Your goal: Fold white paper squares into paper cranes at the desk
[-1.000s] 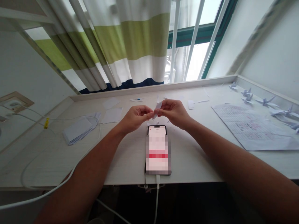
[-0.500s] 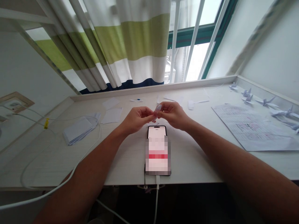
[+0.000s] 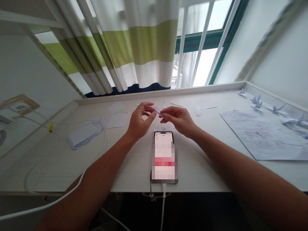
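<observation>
Above the far end of the phone, my right hand (image 3: pixel 180 119) pinches a small folded piece of white paper (image 3: pixel 157 111) between thumb and fingertips. The paper is narrow and slants up toward the left. My left hand (image 3: pixel 139 121) is beside it, thumb and fingers apart, with the thumb tip close to the paper; whether it touches cannot be made out. Below both hands lies a phone (image 3: pixel 164 157), screen up and partly blurred, with a white cable (image 3: pixel 163 205) plugged into its near end.
Several folded paper cranes (image 3: pixel 275 109) line the desk's right edge beside a printed sheet (image 3: pixel 260 138). On the left are a stack of white paper (image 3: pixel 84 133), loose sheets (image 3: pixel 117 120) and a long white cable (image 3: pixel 104 141). Paper scraps (image 3: pixel 198 110) lie behind my hands.
My left fingers have spread and drawn away from the paper, which both hands were pinching. My right hand still holds it. The view has shifted slightly.
</observation>
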